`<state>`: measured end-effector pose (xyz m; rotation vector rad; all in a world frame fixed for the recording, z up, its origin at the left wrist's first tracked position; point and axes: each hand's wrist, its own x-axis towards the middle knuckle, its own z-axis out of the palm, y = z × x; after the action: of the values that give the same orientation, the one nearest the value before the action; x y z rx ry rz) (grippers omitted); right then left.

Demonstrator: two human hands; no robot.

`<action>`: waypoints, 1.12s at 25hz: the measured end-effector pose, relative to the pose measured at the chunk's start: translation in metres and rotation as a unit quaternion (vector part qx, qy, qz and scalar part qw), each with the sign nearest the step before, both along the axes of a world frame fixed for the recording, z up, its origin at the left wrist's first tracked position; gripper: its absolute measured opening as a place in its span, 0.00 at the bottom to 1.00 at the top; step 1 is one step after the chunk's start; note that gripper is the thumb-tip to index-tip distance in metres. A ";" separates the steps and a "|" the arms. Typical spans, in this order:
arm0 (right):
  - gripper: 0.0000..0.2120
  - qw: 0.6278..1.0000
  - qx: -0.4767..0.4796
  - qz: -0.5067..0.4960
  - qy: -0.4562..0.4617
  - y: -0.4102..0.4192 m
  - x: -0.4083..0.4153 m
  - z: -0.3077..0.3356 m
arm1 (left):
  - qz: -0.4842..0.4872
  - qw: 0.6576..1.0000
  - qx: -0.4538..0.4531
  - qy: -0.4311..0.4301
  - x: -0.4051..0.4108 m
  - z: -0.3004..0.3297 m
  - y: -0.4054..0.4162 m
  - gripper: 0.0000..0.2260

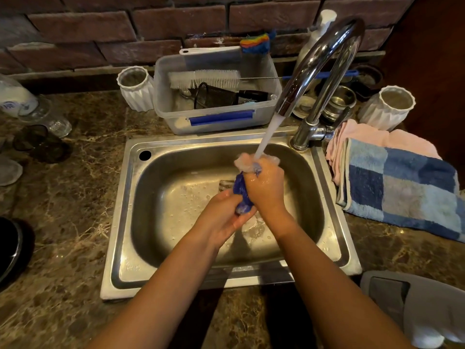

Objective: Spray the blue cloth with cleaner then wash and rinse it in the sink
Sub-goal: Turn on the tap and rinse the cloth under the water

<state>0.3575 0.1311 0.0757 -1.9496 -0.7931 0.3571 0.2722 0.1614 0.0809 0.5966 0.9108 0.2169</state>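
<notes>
Hands [264, 187] round upright twisted blue cloth [241, 190]

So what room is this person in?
Most likely a home kitchen: a steel sink with a running faucet set in a stone counter, and a plastic tub holding a bottle brush behind it.

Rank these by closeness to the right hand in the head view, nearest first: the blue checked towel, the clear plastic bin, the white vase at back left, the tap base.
From the right hand:
1. Tap base, just beyond and right of the hand.
2. Clear plastic bin, behind the sink.
3. Blue checked towel, on the counter to the right.
4. White vase, back left.
Bin and towel are too close to call.
</notes>
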 end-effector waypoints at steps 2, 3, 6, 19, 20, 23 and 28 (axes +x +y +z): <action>0.16 0.993 -0.031 -0.041 0.110 0.008 0.012 0.006 | -0.017 0.997 0.053 0.044 -0.001 0.001 -0.002 0.07; 0.15 0.982 -0.040 -0.067 0.171 0.012 0.015 0.008 | -0.021 0.996 0.070 0.055 -0.002 0.001 -0.001 0.06; 0.07 0.981 0.027 -0.027 0.192 0.001 0.010 0.015 | -0.003 0.999 0.036 0.041 -0.009 0.004 0.010 0.08; 0.14 0.982 0.049 0.082 -0.165 -0.020 0.001 -0.007 | 0.026 0.988 -0.141 -0.063 -0.013 0.005 0.003 0.08; 0.14 0.994 0.023 0.057 -0.096 -0.013 0.002 -0.002 | 0.022 0.991 -0.122 -0.048 -0.012 0.005 0.003 0.07; 0.08 0.944 -0.056 -0.052 0.321 0.010 0.020 0.014 | 0.006 0.999 -0.042 -0.017 -0.010 0.003 0.001 0.09; 0.15 0.973 0.113 0.002 0.201 -0.020 0.009 0.009 | 0.069 0.988 -0.116 -0.081 -0.013 0.005 0.011 0.11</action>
<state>0.3667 0.1113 0.0846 -1.5923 -0.5452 0.6143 0.2592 0.1728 0.0863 0.2956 0.8069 0.2748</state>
